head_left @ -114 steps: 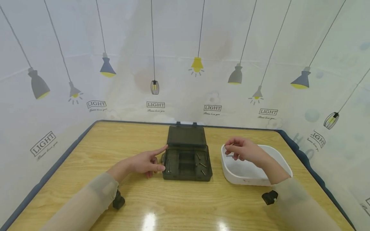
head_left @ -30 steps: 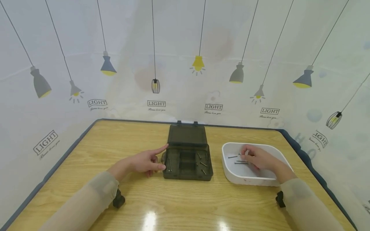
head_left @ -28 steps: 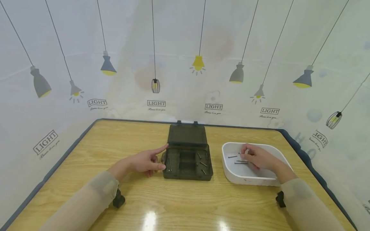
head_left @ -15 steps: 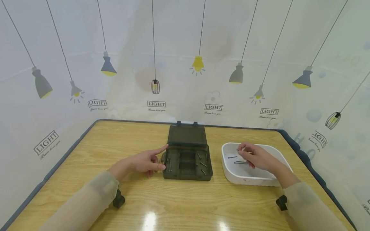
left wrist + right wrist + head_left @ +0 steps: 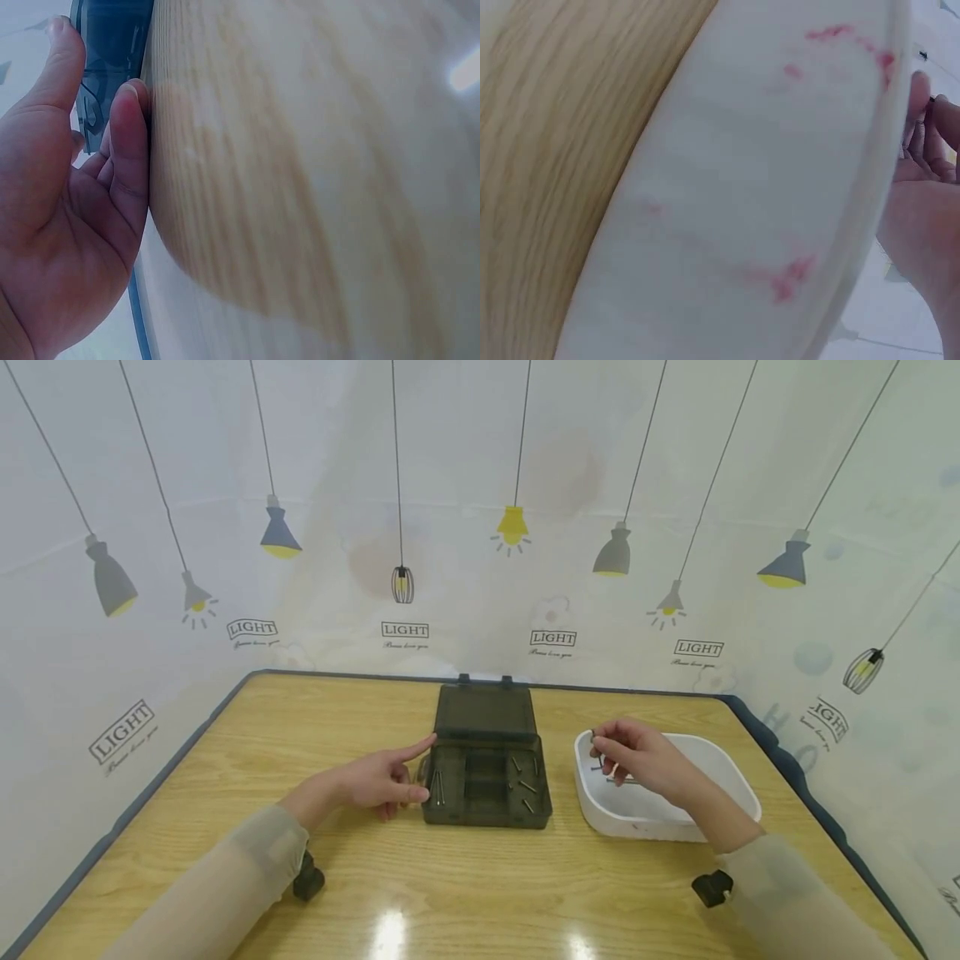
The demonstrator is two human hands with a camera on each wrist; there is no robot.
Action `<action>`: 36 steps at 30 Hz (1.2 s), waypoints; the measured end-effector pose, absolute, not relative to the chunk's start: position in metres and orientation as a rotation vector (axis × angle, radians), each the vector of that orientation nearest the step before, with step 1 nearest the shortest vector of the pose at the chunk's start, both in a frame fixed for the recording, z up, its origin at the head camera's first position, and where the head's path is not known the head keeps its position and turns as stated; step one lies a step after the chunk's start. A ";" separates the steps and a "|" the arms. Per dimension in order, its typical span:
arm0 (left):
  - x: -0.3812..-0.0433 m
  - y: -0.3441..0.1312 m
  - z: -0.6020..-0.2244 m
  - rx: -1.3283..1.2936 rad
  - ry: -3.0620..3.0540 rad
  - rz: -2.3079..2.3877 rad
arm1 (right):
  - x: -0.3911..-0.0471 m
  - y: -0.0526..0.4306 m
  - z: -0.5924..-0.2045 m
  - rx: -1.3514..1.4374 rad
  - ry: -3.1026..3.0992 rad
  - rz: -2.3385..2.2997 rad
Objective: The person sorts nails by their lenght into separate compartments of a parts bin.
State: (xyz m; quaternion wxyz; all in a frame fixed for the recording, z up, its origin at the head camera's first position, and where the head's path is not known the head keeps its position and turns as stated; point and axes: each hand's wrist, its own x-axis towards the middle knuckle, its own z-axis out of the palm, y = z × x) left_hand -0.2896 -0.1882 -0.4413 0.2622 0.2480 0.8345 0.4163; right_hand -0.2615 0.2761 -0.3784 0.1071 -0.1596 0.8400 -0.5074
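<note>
At the right, my right hand (image 5: 637, 758) pinches a thin dark screw (image 5: 593, 737) between thumb and fingertips, over the left end of a white tray (image 5: 637, 825). A few more long screws (image 5: 621, 781) lie on the tray floor, partly hidden by the hand. My left hand (image 5: 375, 783) is at the left side of a dark see-through organizer box (image 5: 486, 818), forefinger and thumb stretched out to its edge, the other fingers bent. Long thin screws lie in the box's left compartment; several shorter screws (image 5: 528, 787) lie in the right one.
The box's lid (image 5: 483, 710) is folded back towards the rear table edge. Wooden table (image 5: 465, 893) shows between box and tray and in front of both. A curtain printed with lamps (image 5: 480, 568) hangs behind. Each wrist wears a small black camera (image 5: 712, 887).
My right hand has risen from the middle of the tray and moved left to its left rim, bringing a screw up with it. The left hand and box have stayed put.
</note>
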 end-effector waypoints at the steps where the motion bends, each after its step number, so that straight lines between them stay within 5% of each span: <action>1: -0.290 -0.188 -0.442 0.671 2.258 1.125 | -0.261 0.273 -0.377 -0.477 2.454 -1.506; 36: -0.290 -0.189 -0.442 0.695 2.265 1.119 | -0.275 0.163 -0.379 -0.346 2.302 -1.687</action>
